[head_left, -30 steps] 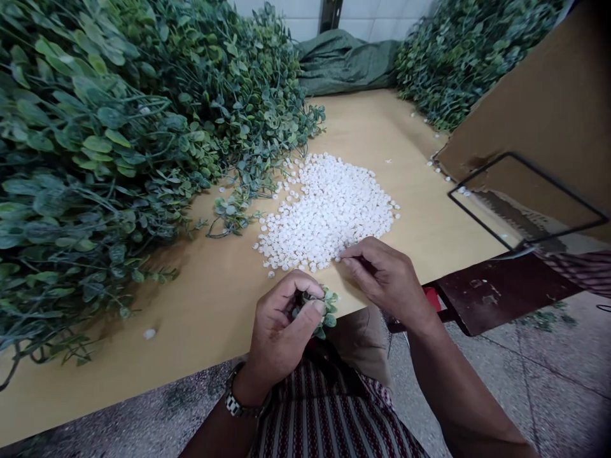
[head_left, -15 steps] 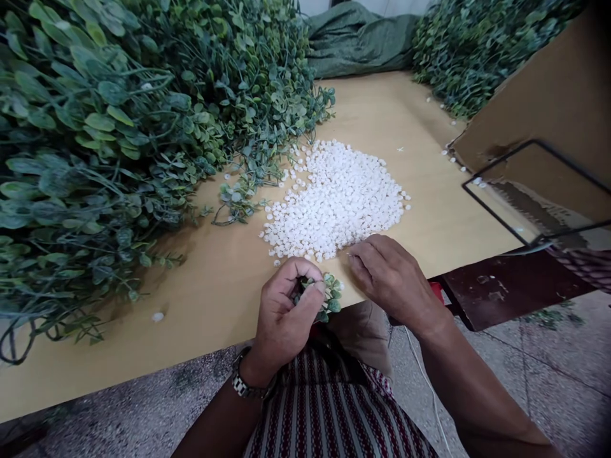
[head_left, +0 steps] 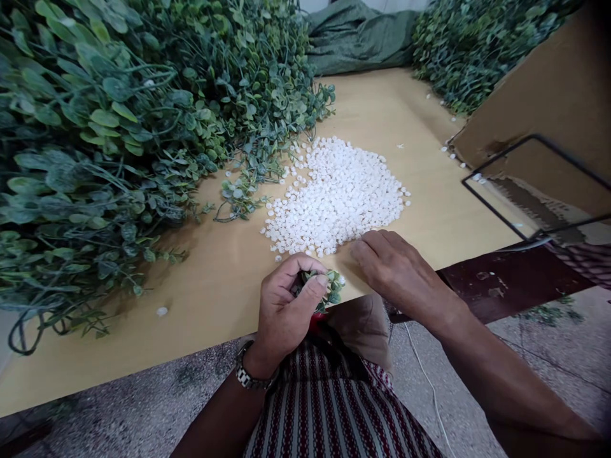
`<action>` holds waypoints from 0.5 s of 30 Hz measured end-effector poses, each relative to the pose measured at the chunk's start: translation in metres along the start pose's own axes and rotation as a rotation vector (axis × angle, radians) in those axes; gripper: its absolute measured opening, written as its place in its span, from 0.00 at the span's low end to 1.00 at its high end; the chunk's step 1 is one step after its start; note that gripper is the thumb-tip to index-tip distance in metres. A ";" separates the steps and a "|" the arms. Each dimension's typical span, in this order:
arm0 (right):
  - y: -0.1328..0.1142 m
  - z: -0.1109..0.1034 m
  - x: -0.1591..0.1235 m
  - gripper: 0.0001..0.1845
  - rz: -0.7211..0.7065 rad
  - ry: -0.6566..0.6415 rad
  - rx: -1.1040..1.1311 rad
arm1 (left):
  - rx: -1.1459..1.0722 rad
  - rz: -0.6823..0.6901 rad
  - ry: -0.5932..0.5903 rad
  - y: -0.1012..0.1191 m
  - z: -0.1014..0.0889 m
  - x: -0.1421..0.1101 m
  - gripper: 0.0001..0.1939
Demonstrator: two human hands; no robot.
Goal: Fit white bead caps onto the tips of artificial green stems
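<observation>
My left hand (head_left: 285,305) is closed around a small sprig of green artificial leaves (head_left: 330,284) at the near edge of the tan table (head_left: 219,299). My right hand (head_left: 394,267) lies just to its right, fingers curled down at the near rim of a heap of small white pieces (head_left: 337,197). Whether its fingertips pinch one of the pieces is hidden. A metal watch sits on my left wrist.
A large pile of artificial green foliage (head_left: 109,133) covers the left half of the table. More foliage (head_left: 468,44) and a green sack (head_left: 363,35) lie at the back. A cardboard box (head_left: 548,102) with a black wire frame (head_left: 529,191) stands at the right.
My right hand has slid slightly right and back along the edge of the white heap. The left hand keeps its grip on the sprig. The view has tilted down a little.
</observation>
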State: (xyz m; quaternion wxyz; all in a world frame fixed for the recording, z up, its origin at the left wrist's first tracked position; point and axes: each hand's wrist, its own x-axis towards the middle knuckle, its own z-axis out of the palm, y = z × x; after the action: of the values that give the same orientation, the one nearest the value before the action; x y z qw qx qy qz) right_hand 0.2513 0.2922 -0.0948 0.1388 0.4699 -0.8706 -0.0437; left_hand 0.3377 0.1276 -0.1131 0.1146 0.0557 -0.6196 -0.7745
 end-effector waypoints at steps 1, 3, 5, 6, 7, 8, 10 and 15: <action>0.001 0.000 0.000 0.12 0.000 -0.010 0.010 | -0.008 -0.006 -0.007 0.000 0.000 0.000 0.02; 0.004 0.001 0.000 0.11 0.021 0.005 0.082 | -0.024 -0.010 -0.024 -0.001 -0.001 -0.001 0.01; 0.005 0.002 -0.001 0.10 0.076 0.112 0.307 | -0.028 -0.007 -0.038 -0.001 -0.001 -0.001 0.01; 0.005 0.002 -0.002 0.08 0.119 0.190 0.482 | -0.022 0.000 -0.040 -0.001 0.000 -0.001 0.01; 0.003 0.002 -0.002 0.07 0.166 0.266 0.684 | -0.012 0.008 -0.041 -0.001 0.000 -0.001 0.01; 0.001 0.001 -0.003 0.06 0.209 0.328 0.893 | -0.002 0.019 -0.041 -0.001 0.000 -0.001 0.02; -0.006 0.000 -0.004 0.06 0.270 0.394 1.262 | 0.008 0.041 -0.047 0.000 0.000 -0.001 0.03; -0.024 0.004 0.000 0.06 0.265 0.408 1.746 | 0.040 0.125 -0.113 0.005 0.001 0.001 0.04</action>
State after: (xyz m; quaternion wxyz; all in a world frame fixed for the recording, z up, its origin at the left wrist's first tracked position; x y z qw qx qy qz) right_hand 0.2701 0.2786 -0.1036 -0.1115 0.3026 -0.5994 0.7326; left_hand 0.3371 0.1273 -0.1084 0.1264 -0.0243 -0.6428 -0.7551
